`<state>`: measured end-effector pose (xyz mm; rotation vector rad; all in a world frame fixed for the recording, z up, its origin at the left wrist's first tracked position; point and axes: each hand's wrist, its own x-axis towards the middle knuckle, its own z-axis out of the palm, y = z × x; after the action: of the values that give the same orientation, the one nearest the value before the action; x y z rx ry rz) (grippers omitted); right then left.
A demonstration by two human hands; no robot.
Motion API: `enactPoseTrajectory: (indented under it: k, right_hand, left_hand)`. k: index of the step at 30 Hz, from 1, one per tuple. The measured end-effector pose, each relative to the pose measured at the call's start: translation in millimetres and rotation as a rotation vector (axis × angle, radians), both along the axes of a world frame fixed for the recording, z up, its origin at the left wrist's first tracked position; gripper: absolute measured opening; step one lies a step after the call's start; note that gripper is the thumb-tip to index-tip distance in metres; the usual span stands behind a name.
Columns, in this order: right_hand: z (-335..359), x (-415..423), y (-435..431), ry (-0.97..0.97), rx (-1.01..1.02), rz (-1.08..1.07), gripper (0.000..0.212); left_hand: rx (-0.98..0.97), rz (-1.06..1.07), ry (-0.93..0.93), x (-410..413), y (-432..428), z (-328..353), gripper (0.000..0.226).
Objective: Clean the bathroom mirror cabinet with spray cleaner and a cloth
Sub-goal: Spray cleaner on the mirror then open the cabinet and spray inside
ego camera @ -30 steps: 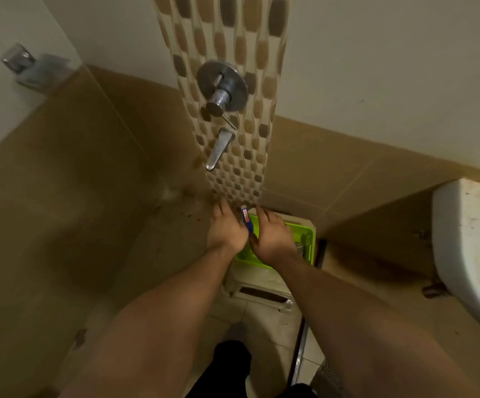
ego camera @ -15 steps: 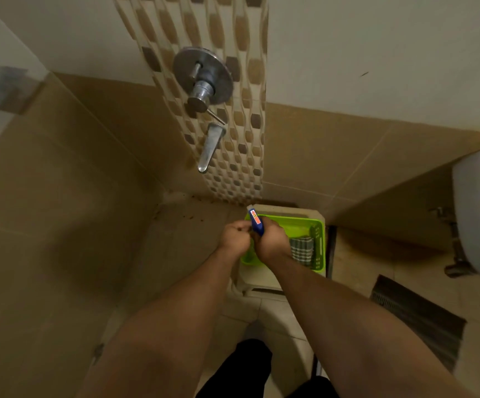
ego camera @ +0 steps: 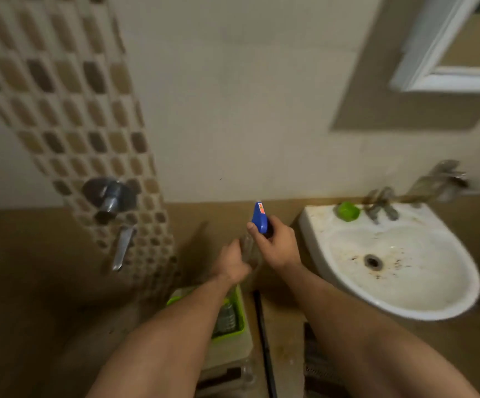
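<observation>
Blue-capped clear plastic spray bottle (ego camera: 258,219) stands upright between both hands: right hand (ego camera: 277,247) grips its trigger head, left hand (ego camera: 230,264) clasps the body. White-framed mirror cabinet (ego camera: 445,78) lies at two o'clock, nearer the right hand.

One spray bottle (ego camera: 258,218), one basket (ego camera: 241,317), one sink (ego camera: 405,268), one mirror cabinet (ego camera: 448,79).

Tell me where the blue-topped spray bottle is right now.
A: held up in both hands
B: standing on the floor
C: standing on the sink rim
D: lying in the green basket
A: the right hand grips the spray bottle at its blue head and the left hand holds its clear body, above the green basket and left of the sink.
</observation>
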<state>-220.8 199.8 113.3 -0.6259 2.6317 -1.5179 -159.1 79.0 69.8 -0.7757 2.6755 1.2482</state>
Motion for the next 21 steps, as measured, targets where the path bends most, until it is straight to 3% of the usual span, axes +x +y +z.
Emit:
enactPoseTrajectory:
  k: [4,7,11,13,16,19,21]
  right_hand:
    - [68,-33,58,0.121,-0.142,-0.157,0.026]
    - [131,-57,97,0.173,-0.311,-0.245,0.016]
    - [218,-79,150,0.278,-0.457,-0.279,0.020]
    - [268,-91,184,0.345,-0.526,-0.307,0.025]
    - [336,-109,223,0.424,-0.540,-0.338,0.035]
    - [386,-118,250,0.552,-0.487,-0.308,0.037]
    - [416,-125,261,0.622,-0.443,-0.278,0.029]
  left_hand:
    - [-0.056,-0.107,0.227,-47,73,70,0.035]
    - [0.091,-0.172,0.458,-72,137,131,0.036]
    - [0.100,-0.274,0.537,-100,197,216,0.052]
    - [-0.009,-0.440,0.596,-112,219,269,0.065]
    - [-0.365,-0.594,0.587,-131,228,351,0.089]
    - [-0.831,-0.488,0.631,-147,225,418,0.105]
    - [-1.007,-0.375,0.678,-162,220,459,0.118]
